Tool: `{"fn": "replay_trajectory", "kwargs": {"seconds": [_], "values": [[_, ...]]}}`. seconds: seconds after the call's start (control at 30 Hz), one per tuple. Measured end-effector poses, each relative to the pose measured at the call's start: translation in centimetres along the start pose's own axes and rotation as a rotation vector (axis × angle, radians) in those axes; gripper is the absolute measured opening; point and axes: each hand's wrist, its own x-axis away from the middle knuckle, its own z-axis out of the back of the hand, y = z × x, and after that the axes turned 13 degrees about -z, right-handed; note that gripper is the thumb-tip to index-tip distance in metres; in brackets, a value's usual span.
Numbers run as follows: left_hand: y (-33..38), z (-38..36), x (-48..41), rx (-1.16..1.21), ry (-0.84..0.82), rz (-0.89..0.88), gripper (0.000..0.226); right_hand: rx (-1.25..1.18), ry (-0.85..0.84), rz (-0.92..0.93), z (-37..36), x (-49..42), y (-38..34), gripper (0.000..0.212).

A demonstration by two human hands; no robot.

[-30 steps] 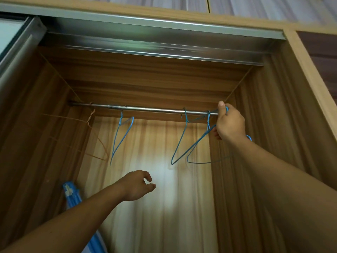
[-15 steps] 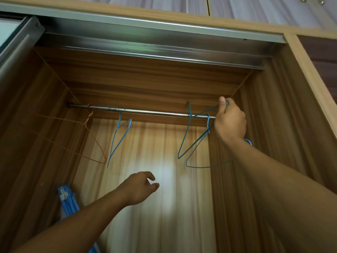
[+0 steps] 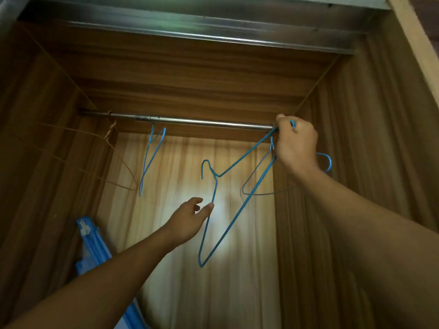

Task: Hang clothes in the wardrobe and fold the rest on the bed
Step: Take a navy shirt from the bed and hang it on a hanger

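Observation:
Inside the open wooden wardrobe a metal rail runs across the top. My right hand is up at the rail's right end and grips blue wire hangers. One blue hanger dangles off the rail, tilted, with its hook pointing left. A second blue hanger hangs behind it beside my hand. My left hand reaches up with loosely spread fingers and touches the dangling hanger's wire near its neck. Another blue hanger hangs on the rail at the left.
An orange wire hanger hangs at the rail's far left. A blue folded plastic item leans in the lower left corner. Wooden side walls close in left and right; a metal sliding-door track runs overhead.
One blue hanger has come off the rail and swung down and left, held by my right hand. My left hand has risen until it touches that hanger.

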Motion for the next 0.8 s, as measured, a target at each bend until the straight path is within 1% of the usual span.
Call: {"fn": "replay_trajectory", "kwargs": {"seconds": [0.07,0.1,0.17,0.23,0.3,0.4,0.5,0.63,0.8], "values": [[-0.2,-0.6,0.8,0.158,-0.055,0.113,0.059,-0.097,-0.097,-0.148,-0.5,1.6,1.9,0.044],[-0.5,-0.9,1.4,0.245,-0.063,0.163,0.056,-0.142,-0.133,-0.226,-0.9,2.8,3.0,0.042],[-1.7,-1.6,2.7,0.373,-0.031,0.245,0.046,-0.232,-0.188,-0.390,-1.3,5.6,5.7,0.035],[-3.4,-2.3,4.4,0.400,0.033,0.334,0.040,-0.258,-0.229,-0.515,-1.2,8.9,8.8,0.032],[-5.5,-3.0,6.6,0.395,0.090,0.431,0.035,-0.200,-0.281,-0.598,-1.0,12.2,12.2,0.035],[-8.6,-3.6,9.9,0.318,0.129,0.534,0.028,-0.079,-0.356,-0.699,-0.6,17.4,17.1,0.043],[-10.4,-3.3,12.7,0.207,0.118,0.542,0.029,0.083,-0.428,-0.831,0.4,22.9,21.2,0.053],[-12.1,-2.8,16.0,0.047,-0.081,0.540,0.026,0.303,-0.584,-1.031,2.2,30.5,25.2,0.071],[-14.3,-2.2,19.1,-0.154,-0.290,0.540,0.027,0.382,-0.922,-1.230,3.8,38.2,27.4,0.083]]}}
